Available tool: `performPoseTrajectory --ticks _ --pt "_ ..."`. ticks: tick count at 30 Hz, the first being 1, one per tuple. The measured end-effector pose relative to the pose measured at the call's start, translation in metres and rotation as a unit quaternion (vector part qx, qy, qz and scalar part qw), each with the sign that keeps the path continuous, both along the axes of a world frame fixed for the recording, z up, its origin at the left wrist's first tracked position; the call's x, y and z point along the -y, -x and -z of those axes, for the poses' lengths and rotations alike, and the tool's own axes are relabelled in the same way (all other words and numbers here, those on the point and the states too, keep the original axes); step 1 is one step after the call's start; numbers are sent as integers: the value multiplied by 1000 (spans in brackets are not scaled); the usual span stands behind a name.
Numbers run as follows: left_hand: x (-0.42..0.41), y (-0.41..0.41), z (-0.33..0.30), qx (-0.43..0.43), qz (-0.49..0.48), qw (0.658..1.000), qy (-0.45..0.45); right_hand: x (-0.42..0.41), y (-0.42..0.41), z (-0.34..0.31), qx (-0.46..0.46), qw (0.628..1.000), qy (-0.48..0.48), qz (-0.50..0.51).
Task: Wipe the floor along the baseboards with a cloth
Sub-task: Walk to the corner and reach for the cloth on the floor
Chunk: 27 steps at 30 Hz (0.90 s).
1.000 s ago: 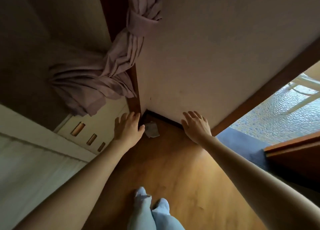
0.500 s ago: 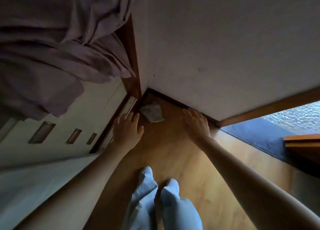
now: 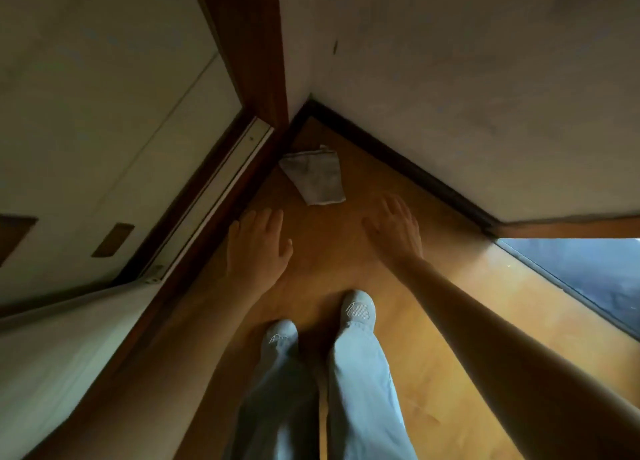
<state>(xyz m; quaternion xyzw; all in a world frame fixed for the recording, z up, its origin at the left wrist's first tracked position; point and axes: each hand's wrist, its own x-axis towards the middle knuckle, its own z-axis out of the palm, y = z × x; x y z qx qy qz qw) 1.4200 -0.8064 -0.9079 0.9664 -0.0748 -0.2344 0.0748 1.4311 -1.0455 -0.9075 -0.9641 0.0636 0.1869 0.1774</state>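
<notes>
Reaching for the cloth, wiping not yet begun

Our left hand and right hand hang spread and empty over the floor; the cloth lies folded just beyond them in the corner (near the dark baseboard), so we judge all the wiping remains.

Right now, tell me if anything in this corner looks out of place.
Only the cloth: it lies folded and askew on the wood floor near the dark baseboard. Neither the left hand nor the right hand touches it.
</notes>
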Motion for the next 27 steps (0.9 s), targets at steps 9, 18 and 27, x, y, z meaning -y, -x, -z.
performPoseTrajectory --ticks 9,18,27 --pt "3 -18 152 -13 -55 998 -8 -18 -63 178 -52 997 6 -58" --pt "-1 -33 232 -8 -89 996 -13 -67 -117 286 -28 996 21 -85" --pt "-14 -26 244 -24 -139 990 -3 -81 -114 309 30 993 49 -100"
